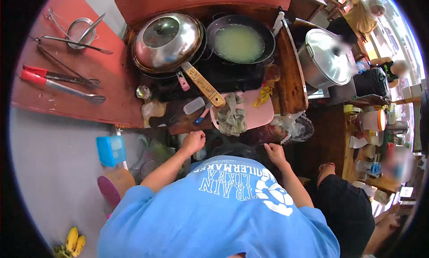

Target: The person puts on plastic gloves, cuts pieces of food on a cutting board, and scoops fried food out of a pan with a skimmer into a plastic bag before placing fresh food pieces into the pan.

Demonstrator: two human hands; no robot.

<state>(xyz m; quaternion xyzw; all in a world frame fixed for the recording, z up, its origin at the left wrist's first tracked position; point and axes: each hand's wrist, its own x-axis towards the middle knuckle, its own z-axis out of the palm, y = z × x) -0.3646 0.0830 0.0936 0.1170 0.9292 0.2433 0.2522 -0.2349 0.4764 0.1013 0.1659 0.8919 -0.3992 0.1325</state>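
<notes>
My left hand [193, 142] is curled closed below the counter's front edge; whatever its fingers hold, if anything, is hidden. Bent fingers also close my right hand [274, 153], its thumb pointing inward and its grip out of sight. A dark, blurred shape [234, 149] lies between the two hands, too unclear to name. Above them, a greyish cloth [232, 115] hangs over the front of a pink cutting board [260, 107]. A grater [194, 106] and a blue-handled tool [203, 114] rest just beyond my left hand. Beyond my right hand sits a clear plastic bag [295, 127].
A lidded pan [167, 41] with a wooden handle [203, 84] and a wok of pale liquid [239, 43] stand on the stove. Tongs [62, 84] and a strainer [82, 33] are at left. A large pot [324, 57] stands right, near a seated person's leg [342, 204].
</notes>
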